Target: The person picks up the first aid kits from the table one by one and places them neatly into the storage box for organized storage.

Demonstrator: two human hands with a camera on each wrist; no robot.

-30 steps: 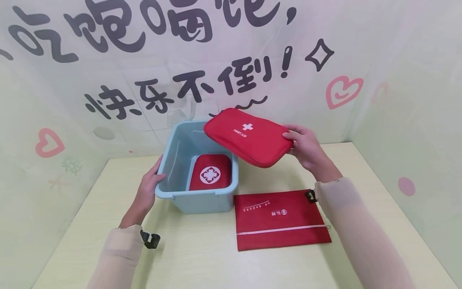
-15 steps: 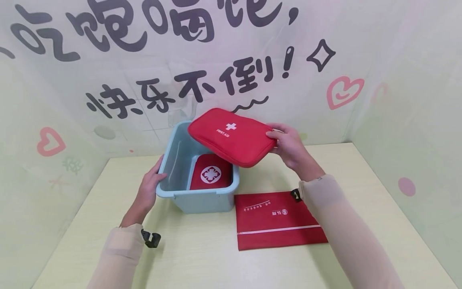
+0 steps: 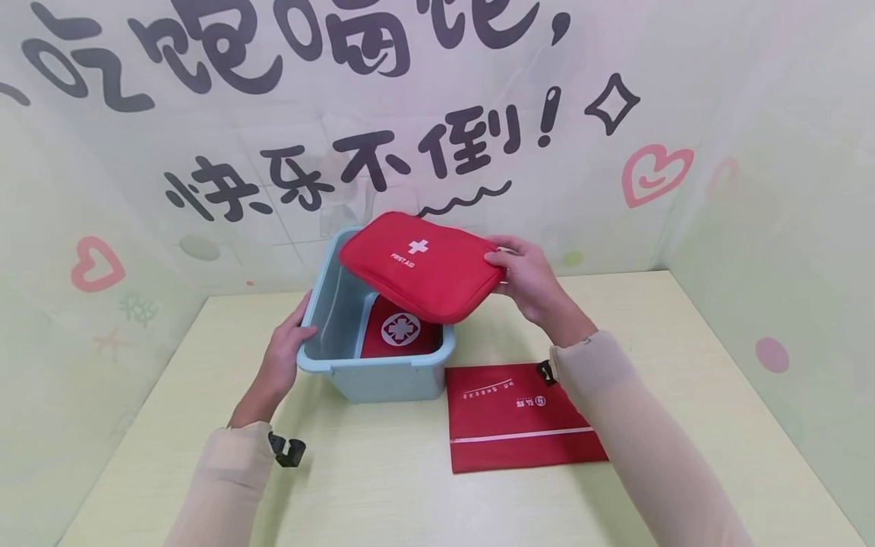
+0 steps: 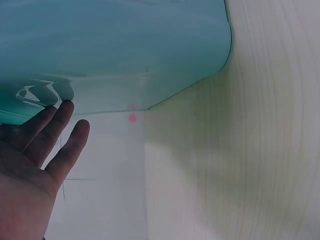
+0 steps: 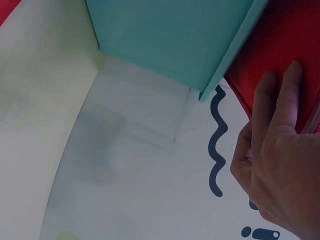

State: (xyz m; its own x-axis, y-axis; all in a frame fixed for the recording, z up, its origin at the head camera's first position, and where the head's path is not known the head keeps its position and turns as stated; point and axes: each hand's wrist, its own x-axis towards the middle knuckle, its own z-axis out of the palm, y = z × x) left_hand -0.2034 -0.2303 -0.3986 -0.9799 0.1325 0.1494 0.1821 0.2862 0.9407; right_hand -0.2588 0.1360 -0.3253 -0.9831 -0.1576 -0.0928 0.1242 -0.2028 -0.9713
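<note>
With thumb on top and fingers underneath, my right hand (image 3: 533,282) holds a red first aid pouch (image 3: 437,281) by its right end. The pouch tilts over the right part of a light blue plastic bin (image 3: 383,380). My left hand (image 3: 279,357) grips the bin's left rim, its thumb over the edge and its fingers (image 4: 65,120) against the outer wall. Inside the bin lies a red case (image 3: 383,340) with a round white cross emblem, its far part hidden by the pouch. In the right wrist view, the fingers (image 5: 287,100) lie along the pouch's underside (image 5: 280,45).
Right of the bin a flat red zip bag (image 3: 506,452) with white print lies on the pale wooden table (image 3: 383,479), partly covered by the right sleeve (image 3: 636,425). A printed wall covering (image 3: 478,205) stands behind the bin.
My right hand has carried the first aid pouch leftward and slightly down, from beside the bin to over its opening. It now covers more of the case inside. My left hand stays on the rim.
</note>
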